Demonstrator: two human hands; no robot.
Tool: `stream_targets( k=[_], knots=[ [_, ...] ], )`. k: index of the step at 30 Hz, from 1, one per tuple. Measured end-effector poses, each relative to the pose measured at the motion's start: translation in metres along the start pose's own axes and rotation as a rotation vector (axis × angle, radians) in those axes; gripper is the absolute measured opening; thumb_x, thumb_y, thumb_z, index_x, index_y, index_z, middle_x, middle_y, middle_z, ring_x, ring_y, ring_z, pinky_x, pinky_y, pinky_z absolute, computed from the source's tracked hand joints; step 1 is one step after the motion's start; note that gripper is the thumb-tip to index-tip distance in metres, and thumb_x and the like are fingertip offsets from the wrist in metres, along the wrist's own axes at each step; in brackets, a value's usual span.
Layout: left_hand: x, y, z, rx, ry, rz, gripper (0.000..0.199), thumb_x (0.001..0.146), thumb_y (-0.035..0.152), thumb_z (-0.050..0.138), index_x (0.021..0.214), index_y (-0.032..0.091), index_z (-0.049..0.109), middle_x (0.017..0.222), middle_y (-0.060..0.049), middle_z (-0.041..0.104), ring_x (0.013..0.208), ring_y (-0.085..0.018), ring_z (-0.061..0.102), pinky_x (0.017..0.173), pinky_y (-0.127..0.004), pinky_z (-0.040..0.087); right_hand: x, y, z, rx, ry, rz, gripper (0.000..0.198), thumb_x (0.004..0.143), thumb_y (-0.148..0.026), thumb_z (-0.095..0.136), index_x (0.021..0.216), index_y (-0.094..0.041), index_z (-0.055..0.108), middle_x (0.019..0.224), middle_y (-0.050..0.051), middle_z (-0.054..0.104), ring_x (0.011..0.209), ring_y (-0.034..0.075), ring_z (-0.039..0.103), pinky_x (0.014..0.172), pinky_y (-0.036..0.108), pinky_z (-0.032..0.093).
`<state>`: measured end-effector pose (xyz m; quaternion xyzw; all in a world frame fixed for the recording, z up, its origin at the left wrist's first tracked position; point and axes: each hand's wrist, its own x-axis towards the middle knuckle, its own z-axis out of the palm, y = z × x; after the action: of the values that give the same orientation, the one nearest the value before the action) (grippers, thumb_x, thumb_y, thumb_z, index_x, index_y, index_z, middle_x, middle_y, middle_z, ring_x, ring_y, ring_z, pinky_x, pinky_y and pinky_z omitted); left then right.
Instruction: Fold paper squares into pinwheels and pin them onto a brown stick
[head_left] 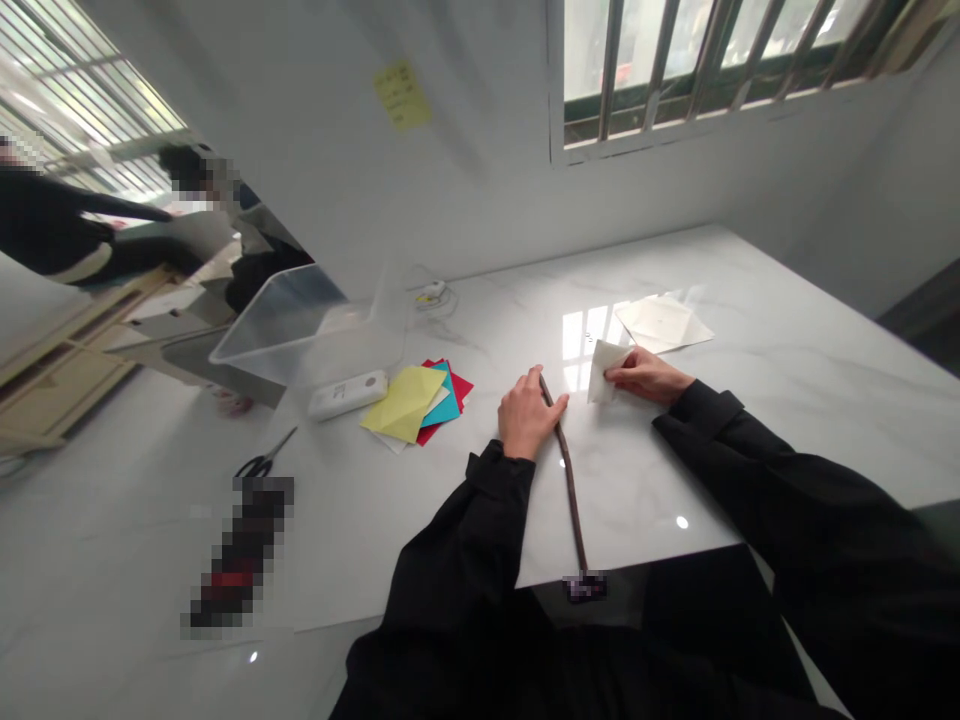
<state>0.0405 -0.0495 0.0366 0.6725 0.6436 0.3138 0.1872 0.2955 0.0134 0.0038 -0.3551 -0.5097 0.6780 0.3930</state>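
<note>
A thin brown stick (pixel 571 490) slants across the white table, its lower end running off the near edge. My left hand (pixel 523 412) rests on the tabletop at the stick's upper end, with the thumb across it and the fingers on its left side; the hand grips it there. Between thumb and fingertips, my right hand (pixel 651 377) pinches a small cream-white piece of paper (pixel 600 375), raised at an angle to the right of the stick. Behind that hand lies a larger cream sheet of paper (pixel 664 322).
Left of my hands lie several coloured papers (pixel 409 400), a white oblong device (pixel 347 394) and scissors (pixel 266 457). A clear plastic bin (pixel 277 320) and a small cable (pixel 433 293) are farther back. Two people appear at far left. A blurred dark object (pixel 240 555) sits front left.
</note>
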Motion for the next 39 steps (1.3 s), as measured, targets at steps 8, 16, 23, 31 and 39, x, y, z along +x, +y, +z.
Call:
stream_targets(
  k=[8,16,23,31,39],
  knots=[
    [0.029,-0.003,0.000,-0.505,-0.216,-0.124,0.044,0.075,0.023,0.084,0.118,0.022,0.078,0.090,-0.005,0.076,0.068,-0.018,0.065,0.075,-0.033,0.052,0.000,-0.007,0.008,-0.146,-0.019,-0.065,0.038,0.067,-0.043,0.097,0.092,-0.017,0.082,0.089,0.005,0.080,0.080,0.022,0.072,0.077,0.035,0.057],
    [0.026,0.000,-0.022,-0.931,-0.429,-0.126,0.037,0.081,0.037,0.085,0.112,0.017,0.081,0.098,-0.010,0.079,0.069,-0.013,0.062,0.072,-0.029,0.053,-0.001,-0.020,0.028,-0.271,0.065,-0.277,0.030,0.075,-0.051,0.092,0.081,-0.023,0.082,0.095,0.008,0.081,0.095,0.027,0.074,0.091,0.043,0.059],
    [0.027,-0.005,-0.023,-0.974,-0.511,-0.151,0.041,0.081,0.039,0.088,0.115,0.019,0.082,0.100,-0.009,0.078,0.072,-0.013,0.063,0.074,-0.029,0.053,-0.002,-0.023,0.034,-0.264,0.123,-0.345,0.029,0.077,-0.052,0.092,0.081,-0.025,0.082,0.094,0.008,0.081,0.094,0.027,0.075,0.091,0.044,0.060],
    [0.025,0.001,-0.032,-0.980,-0.576,-0.106,0.040,0.080,0.039,0.089,0.115,0.020,0.083,0.109,-0.011,0.078,0.079,-0.015,0.068,0.079,-0.031,0.057,-0.005,-0.027,0.038,-0.280,0.121,-0.373,0.035,0.072,-0.061,0.093,0.079,-0.028,0.083,0.090,0.008,0.081,0.093,0.028,0.075,0.090,0.045,0.061],
    [0.025,0.002,-0.032,-0.992,-0.584,-0.108,0.038,0.081,0.037,0.089,0.114,0.020,0.083,0.104,-0.009,0.078,0.075,-0.014,0.067,0.078,-0.031,0.057,-0.007,-0.030,0.041,-0.247,0.143,-0.378,0.034,0.071,-0.059,0.095,0.079,-0.028,0.084,0.090,0.008,0.080,0.092,0.028,0.075,0.088,0.045,0.061]
  ],
)
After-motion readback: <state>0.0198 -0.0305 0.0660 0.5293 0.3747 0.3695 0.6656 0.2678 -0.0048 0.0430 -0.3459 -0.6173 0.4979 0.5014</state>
